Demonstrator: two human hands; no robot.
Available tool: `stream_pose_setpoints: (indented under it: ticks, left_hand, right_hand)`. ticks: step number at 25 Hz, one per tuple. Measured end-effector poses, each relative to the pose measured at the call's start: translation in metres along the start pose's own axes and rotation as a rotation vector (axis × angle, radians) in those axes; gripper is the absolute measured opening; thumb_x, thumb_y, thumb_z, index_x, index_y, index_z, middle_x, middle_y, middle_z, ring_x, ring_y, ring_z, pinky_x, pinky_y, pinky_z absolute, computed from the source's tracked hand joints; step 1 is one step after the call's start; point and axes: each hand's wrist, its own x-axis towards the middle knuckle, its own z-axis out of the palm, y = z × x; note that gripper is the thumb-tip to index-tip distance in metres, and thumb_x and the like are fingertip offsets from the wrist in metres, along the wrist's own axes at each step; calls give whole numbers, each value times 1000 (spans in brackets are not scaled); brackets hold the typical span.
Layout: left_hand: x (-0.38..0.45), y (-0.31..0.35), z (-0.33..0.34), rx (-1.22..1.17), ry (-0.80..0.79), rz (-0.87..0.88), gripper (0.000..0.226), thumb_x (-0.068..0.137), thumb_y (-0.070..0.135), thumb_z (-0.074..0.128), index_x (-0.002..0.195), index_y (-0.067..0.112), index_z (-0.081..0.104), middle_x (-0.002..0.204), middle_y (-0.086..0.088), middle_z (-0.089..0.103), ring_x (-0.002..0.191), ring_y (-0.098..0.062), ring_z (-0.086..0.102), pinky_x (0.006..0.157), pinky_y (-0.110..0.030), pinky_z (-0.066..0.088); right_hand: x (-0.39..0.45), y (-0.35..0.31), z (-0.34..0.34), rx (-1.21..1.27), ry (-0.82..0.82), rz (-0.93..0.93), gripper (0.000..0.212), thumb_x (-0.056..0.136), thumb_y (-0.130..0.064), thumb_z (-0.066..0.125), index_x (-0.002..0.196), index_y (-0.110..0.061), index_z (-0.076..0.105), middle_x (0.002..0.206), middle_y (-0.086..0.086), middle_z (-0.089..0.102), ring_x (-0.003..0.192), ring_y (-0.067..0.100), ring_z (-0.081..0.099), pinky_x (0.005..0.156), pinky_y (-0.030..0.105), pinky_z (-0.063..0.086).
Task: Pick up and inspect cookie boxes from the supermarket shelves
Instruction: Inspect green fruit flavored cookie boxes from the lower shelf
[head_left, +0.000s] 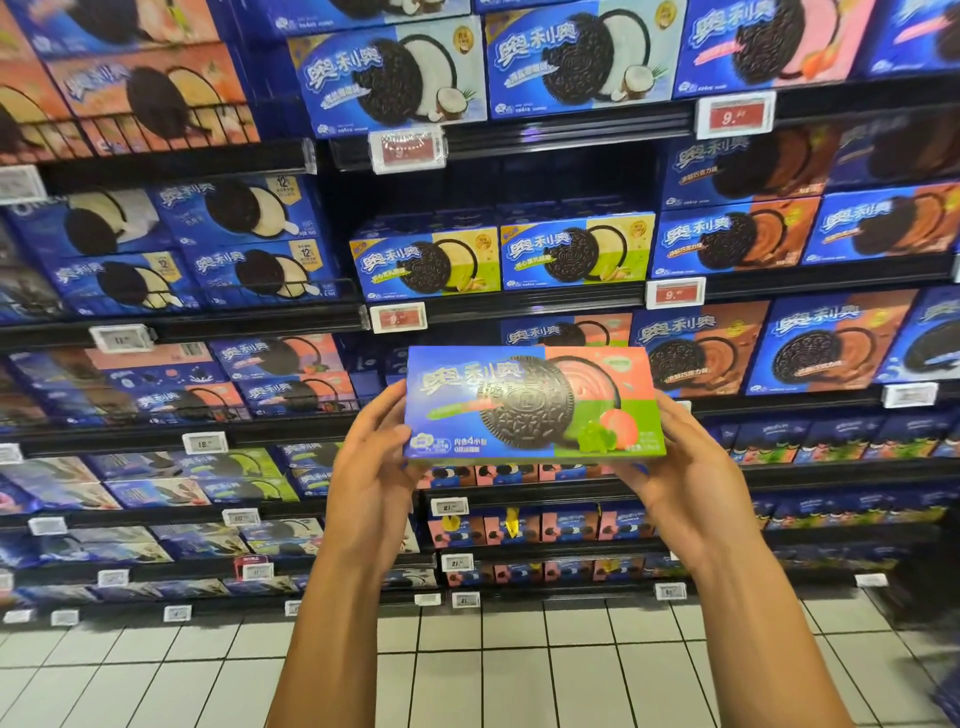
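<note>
Head view shows one cookie box (530, 402) already off the shelves (519, 306) and held up front-on for inspection, left hand (371, 467) and right hand (685, 473) gripping its short ends, with many shelved boxes apparently left to check.

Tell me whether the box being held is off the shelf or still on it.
Off the shelf. The cookie box is held up in the air, front facing the camera, gripped by the left hand and right hand.
</note>
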Motion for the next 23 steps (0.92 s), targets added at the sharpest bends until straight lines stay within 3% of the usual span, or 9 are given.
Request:
stream_pose_setpoints:
  ticks: [5, 9, 14, 17, 21, 23]
  left_hand:
    - [-1, -4, -5, -9, 30, 53, 37, 83, 14, 58, 120, 19, 61, 121, -3, 68, 98, -16, 69, 68, -27, 57]
    - [-1, -6, -8, -30, 4, 87, 36, 85, 13, 59, 120, 21, 62, 121, -2, 69, 103, -16, 68, 74, -27, 58]
    - [-1, -8, -11, -36, 13, 90, 39, 86, 15, 58, 125, 20, 59, 125, -2, 68, 107, -16, 67, 78, -26, 57]
    - [1, -12, -12, 2, 9, 69, 46, 90, 19, 59, 136, 17, 53, 130, -2, 66, 111, -15, 65, 83, -25, 55]
    - [1, -18, -10, 204, -20, 87, 51, 94, 31, 51, 144, 21, 47, 135, 6, 62, 123, -10, 59, 92, -19, 50]
    - [2, -18, -10, 291, 35, 148, 47, 93, 28, 55, 140, 26, 51, 132, 9, 64, 121, -6, 59, 90, -16, 49]
  right_hand:
    - [0, 4, 2, -138, 7, -20, 31, 99, -35, 53, 123, -23, 70, 120, 7, 71, 101, 17, 64, 86, 39, 49]
    - [-2, 5, 4, -148, 8, -45, 44, 83, -35, 65, 125, -22, 67, 115, 1, 74, 93, 12, 70, 79, 34, 52]
    - [-3, 5, 4, -159, -1, -60, 36, 82, -32, 67, 117, -26, 71, 113, 0, 74, 92, 11, 72, 77, 33, 55]
    - [-3, 6, 3, -180, 17, -89, 35, 82, -31, 69, 116, -28, 71, 116, 2, 73, 101, 16, 71, 82, 35, 58]
    - [-5, 6, 5, -244, -20, -256, 31, 85, -29, 67, 114, -37, 70, 122, -3, 72, 115, 15, 67, 82, 25, 58]
    - [-7, 4, 6, -366, -7, -349, 35, 87, -31, 66, 121, -41, 67, 126, -8, 70, 119, 11, 64, 86, 21, 56]
